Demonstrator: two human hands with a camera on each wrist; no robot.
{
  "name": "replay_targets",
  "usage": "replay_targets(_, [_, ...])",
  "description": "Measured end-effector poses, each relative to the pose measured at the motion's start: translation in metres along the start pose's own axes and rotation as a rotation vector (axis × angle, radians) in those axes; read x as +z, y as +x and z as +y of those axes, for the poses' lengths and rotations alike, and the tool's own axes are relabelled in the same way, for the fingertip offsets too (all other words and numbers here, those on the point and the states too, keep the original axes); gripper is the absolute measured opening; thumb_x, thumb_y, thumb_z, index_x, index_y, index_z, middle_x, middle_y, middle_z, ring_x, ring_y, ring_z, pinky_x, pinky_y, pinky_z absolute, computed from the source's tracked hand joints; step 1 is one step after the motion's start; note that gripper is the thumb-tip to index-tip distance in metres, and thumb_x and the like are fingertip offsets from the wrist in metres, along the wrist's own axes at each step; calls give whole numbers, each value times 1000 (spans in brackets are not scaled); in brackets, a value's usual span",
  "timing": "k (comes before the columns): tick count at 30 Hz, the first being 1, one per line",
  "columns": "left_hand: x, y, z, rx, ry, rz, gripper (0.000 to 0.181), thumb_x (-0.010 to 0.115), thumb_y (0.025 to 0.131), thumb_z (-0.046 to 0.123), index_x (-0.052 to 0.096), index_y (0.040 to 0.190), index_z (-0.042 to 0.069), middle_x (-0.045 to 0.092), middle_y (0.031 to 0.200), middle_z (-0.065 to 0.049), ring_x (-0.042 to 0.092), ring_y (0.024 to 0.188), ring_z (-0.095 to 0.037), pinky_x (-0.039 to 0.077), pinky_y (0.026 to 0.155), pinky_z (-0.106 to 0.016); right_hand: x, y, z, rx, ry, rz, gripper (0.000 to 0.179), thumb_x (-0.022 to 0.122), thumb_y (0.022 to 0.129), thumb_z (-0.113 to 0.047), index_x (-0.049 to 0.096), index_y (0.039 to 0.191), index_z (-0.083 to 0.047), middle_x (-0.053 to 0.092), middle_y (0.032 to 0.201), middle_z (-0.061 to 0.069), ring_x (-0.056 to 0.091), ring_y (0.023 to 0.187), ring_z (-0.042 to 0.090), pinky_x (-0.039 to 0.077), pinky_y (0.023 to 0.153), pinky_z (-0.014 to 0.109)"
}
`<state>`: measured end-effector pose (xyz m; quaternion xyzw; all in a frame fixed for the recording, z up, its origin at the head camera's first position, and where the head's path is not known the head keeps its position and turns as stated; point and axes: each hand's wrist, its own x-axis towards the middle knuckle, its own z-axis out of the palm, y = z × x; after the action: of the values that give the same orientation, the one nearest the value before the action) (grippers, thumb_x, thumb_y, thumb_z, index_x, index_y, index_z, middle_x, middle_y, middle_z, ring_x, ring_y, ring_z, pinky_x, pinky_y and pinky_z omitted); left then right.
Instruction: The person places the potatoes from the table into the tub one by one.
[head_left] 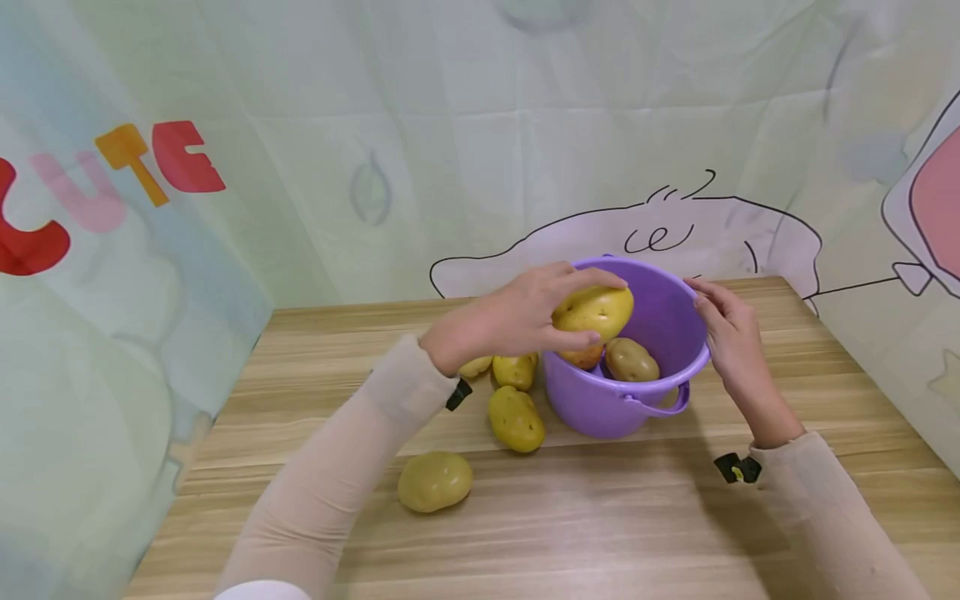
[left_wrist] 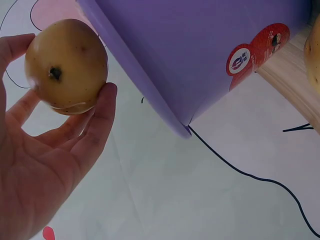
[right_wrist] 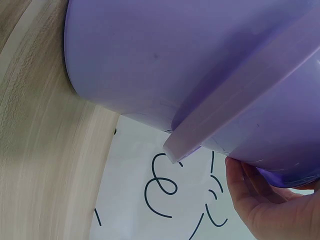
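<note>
My left hand (head_left: pixel 510 315) grips a yellow potato (head_left: pixel 600 312) at the mouth of a purple bucket (head_left: pixel 596 410). In the left wrist view, fingers and thumb wrap the sides of that potato (left_wrist: pixel 67 65), which is apart from the bucket's rim (left_wrist: pixel 145 85). On the bucket's right side, my right hand (head_left: pixel 738 346) holds the rim, as the right wrist view of the hand (right_wrist: pixel 275 207) also shows. Inside the bucket lie a brownish potato (head_left: pixel 632 360) and a more orange one (head_left: pixel 583 357), partly hidden beneath the held potato.
Left of the bucket, several potatoes lie on the wooden table (head_left: pixel 570 533): one beside its base (head_left: pixel 516 419), one behind that (head_left: pixel 515 372), one partly hidden by the left wrist (head_left: pixel 476 367). Nearer me lies another potato (head_left: pixel 435 482). A printed cloth (head_left: pixel 450 150) hangs behind.
</note>
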<state>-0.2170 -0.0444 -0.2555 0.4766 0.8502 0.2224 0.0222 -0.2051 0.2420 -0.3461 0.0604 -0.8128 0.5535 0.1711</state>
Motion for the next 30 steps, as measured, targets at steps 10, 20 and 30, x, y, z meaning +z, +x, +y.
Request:
replay_targets(10, [5,3,1,6,-31,-7,60,64,97,34,41,151,23,50,135,-8,51,116,-15,46,93,-32,0,-1,-1,-12,12,4,40,44,107,-16,54,137,9,61,104,-14,57,95,0,47,80,11])
replay_targets(20, [4,0,2,-29,-87,-10,55,62,99,25,41,150,20,46,138,-11,61,107,-18,52,88,-26,0,-1,1,-7,-7,-7,41,42,108,-18,53,139,7,61,112,-1,56,98,1,46,81,11])
replay_targets(30, [2,-6,-2,-38,-85,10,50,60,100,25,44,148,20,49,128,-9,63,106,-18,52,88,-27,0,-1,1,3,-13,-10,41,42,108,-19,52,140,5,60,119,11,57,99,3,46,83,13])
